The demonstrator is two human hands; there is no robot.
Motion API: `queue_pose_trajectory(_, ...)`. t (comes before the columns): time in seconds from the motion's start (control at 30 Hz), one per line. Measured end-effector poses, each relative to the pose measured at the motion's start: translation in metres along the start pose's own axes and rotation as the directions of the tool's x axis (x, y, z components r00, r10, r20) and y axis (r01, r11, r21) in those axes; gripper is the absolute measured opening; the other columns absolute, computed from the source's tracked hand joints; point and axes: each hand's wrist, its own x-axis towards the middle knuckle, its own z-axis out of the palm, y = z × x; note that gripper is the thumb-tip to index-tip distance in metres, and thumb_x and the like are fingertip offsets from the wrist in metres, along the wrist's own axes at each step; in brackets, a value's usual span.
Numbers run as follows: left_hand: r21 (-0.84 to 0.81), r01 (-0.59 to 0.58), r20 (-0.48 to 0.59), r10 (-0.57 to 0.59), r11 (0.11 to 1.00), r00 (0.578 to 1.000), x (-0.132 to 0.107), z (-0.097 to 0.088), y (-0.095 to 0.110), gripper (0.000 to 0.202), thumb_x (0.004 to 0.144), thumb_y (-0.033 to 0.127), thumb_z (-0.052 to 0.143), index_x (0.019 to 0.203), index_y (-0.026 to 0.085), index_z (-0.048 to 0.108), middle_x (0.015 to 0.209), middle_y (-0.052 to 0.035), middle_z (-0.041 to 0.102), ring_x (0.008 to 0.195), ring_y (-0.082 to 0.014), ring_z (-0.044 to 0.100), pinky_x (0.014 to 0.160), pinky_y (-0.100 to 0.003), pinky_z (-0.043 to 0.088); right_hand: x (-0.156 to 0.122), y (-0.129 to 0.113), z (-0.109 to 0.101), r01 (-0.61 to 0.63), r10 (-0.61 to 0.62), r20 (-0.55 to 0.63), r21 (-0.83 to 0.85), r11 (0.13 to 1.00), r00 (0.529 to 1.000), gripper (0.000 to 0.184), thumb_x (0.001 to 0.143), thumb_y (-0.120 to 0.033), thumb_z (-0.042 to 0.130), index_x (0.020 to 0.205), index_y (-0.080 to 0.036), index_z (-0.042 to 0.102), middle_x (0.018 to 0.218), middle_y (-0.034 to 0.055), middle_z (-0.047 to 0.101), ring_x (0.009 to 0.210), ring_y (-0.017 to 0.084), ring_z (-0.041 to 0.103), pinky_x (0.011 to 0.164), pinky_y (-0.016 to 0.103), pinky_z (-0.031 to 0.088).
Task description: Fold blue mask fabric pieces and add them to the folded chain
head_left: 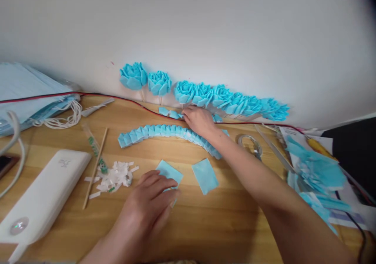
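Note:
My left hand [149, 201] rests near the table's front edge, its fingers closed on a light blue paper square [169, 171]. A second blue square [205, 175] lies just to its right. My right hand [198, 120] reaches to the back of the table, its fingers bent over small folded blue pieces [169, 113] by the wall. A curved row of folded blue petals [164, 132] lies under the right wrist. Several blue paper roses [205, 94] lean against the white wall.
Blue face masks [26, 91] are stacked at the far left. A white power bank [41, 195], a wooden stick [95, 167] and white paper scraps [116, 176] lie at the left. A tape roll [249, 143] and blue paper cuttings [315, 166] lie at the right. A red cable [123, 98] runs along the wall.

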Motion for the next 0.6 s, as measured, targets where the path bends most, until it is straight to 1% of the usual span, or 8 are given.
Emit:
queue_pose_trajectory(0.13,-0.039,0.003,0.0,-0.003,0.999,1.0,-0.002,0.0,0.0,0.035,0.086,0.002,0.049,0.112,0.02,0.064,0.108,-0.008,0.073,0.099,-0.0206,0.065,0.102,-0.044,0.045,-0.003,-0.009,-0.011,0.01,-0.011,0.03,0.042,0.999,0.999,0.034,0.094,-0.022,0.05,0.121,-0.02,0.07,0.119,0.01,0.072,0.106,0.027,0.066,0.085,0.035,0.048)
queue_pose_trajectory(0.23,-0.073,0.017,0.009,-0.017,0.997,1.0,-0.001,0.0,0.001,0.034,0.086,0.004,0.049,0.113,0.02,0.064,0.107,-0.008,0.073,0.098,-0.0208,0.066,0.102,-0.045,0.046,-0.002,-0.017,-0.019,0.012,-0.013,0.001,0.046,0.999,1.0,0.038,0.095,-0.023,0.048,0.128,-0.02,0.066,0.122,0.0108,0.072,0.107,0.027,0.066,0.086,0.035,0.048)
queue_pose_trajectory(0.3,-0.074,0.024,0.011,-0.023,0.997,1.0,-0.001,-0.001,0.001,0.034,0.086,0.004,0.049,0.112,0.02,0.064,0.107,-0.0077,0.073,0.099,-0.0207,0.066,0.103,-0.045,0.045,0.003,-0.024,-0.02,0.006,-0.006,-0.011,0.007,1.0,1.0,0.038,0.098,-0.021,0.043,0.127,-0.018,0.066,0.119,0.0127,0.072,0.103,0.028,0.067,0.082,0.035,0.048)
queue_pose_trajectory(0.37,-0.07,0.021,0.011,-0.02,0.997,1.0,0.0,-0.003,0.002,0.033,0.086,0.004,0.05,0.112,0.02,0.064,0.107,-0.0073,0.073,0.098,-0.0204,0.066,0.103,-0.045,0.045,0.009,-0.03,-0.019,0.002,-0.002,-0.006,-0.029,1.0,1.0,0.036,0.1,-0.023,0.041,0.124,-0.017,0.068,0.114,0.0141,0.073,0.097,0.028,0.068,0.077,0.034,0.047)
queue_pose_trajectory(0.5,-0.085,0.033,-0.009,-0.034,0.996,0.999,0.001,-0.003,0.003,0.035,0.085,0.003,0.05,0.112,0.021,0.064,0.106,-0.0068,0.074,0.096,-0.0193,0.067,0.102,-0.044,0.046,0.024,-0.041,-0.012,0.043,-0.042,0.018,-0.037,0.998,0.999,0.031,0.099,-0.032,0.049,0.116,-0.016,0.07,0.108,0.0145,0.073,0.094,0.028,0.069,0.073,0.033,0.046)
queue_pose_trajectory(0.6,-0.101,0.045,-0.044,-0.049,0.994,0.998,0.002,-0.001,0.005,0.032,0.085,0.004,0.05,0.109,0.021,0.064,0.103,-0.007,0.074,0.094,-0.0193,0.067,0.101,-0.044,0.047,0.031,-0.042,-0.006,0.031,-0.028,0.054,-0.053,0.998,0.998,0.029,0.099,-0.028,0.048,0.107,-0.014,0.072,0.104,0.0155,0.073,0.091,0.028,0.069,0.071,0.033,0.046)
